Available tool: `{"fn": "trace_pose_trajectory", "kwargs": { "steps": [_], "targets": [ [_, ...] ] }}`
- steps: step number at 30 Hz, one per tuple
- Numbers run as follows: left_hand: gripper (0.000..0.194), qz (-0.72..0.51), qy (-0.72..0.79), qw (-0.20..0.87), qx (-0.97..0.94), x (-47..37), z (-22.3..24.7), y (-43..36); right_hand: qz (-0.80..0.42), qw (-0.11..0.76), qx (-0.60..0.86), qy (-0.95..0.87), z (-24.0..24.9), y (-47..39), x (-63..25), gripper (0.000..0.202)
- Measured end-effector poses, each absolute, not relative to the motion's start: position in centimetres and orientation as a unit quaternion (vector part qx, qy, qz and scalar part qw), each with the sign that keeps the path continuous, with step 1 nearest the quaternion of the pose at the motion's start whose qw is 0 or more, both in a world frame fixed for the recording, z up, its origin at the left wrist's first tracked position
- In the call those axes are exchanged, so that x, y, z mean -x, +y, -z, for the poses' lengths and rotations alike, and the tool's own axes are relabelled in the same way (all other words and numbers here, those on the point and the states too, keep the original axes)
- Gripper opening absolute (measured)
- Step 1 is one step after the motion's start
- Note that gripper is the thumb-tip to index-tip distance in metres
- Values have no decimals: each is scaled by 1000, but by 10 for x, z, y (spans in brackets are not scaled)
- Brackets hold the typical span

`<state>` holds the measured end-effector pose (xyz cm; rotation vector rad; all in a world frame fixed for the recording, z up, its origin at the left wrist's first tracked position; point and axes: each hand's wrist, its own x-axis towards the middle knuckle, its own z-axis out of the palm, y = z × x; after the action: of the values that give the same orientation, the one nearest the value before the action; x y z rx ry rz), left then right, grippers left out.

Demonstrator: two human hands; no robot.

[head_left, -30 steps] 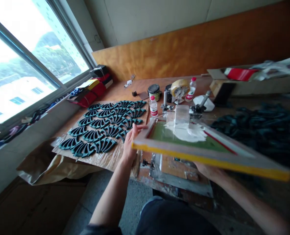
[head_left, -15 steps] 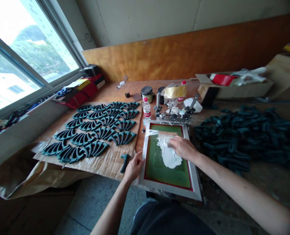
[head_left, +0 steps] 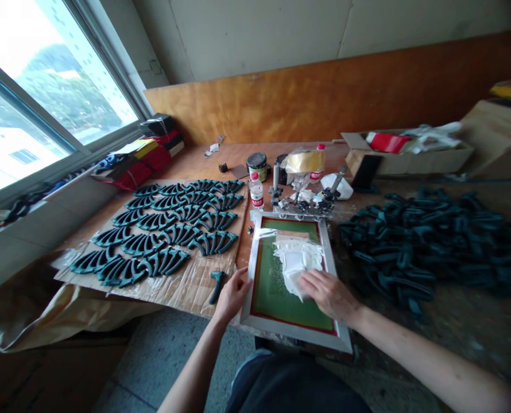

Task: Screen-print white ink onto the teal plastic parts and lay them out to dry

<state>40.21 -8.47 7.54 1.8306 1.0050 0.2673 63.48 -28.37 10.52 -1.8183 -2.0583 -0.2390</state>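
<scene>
One framed screen (head_left: 277, 304) lies flat before us in the head view. Our left hand (head_left: 233, 293) touches its left rail, presumably steadying it; whether it pinches, we cannot tell. Our right hand (head_left: 331, 295) is over white paste (head_left: 301, 250), its grip blurred beyond telling. We count two red-capped bottles (head_left: 256, 194), one loose green handle (head_left: 216, 281) and five handle rows (head_left: 215, 244), presumably ranked for order.

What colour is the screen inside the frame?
The screen is green, edged in red; best in head view.

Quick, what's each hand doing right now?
Left hand: at the frame's left edge; grip unclear.
Right hand: closed, apparently on a pale scraper.
</scene>
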Motion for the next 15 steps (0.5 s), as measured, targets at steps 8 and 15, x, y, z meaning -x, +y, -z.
{"fn": "trace_pose_trajectory", "kwargs": {
  "steps": [8,15],
  "targets": [
    [67,-121,413,571,-699,-402,-90,-85,-45,220,728,-647,-147,-243,-664,43],
    [62,-207,377,665,-610,-413,-179,-81,113,252,833,-479,-196,-228,-734,45]
  ]
}}
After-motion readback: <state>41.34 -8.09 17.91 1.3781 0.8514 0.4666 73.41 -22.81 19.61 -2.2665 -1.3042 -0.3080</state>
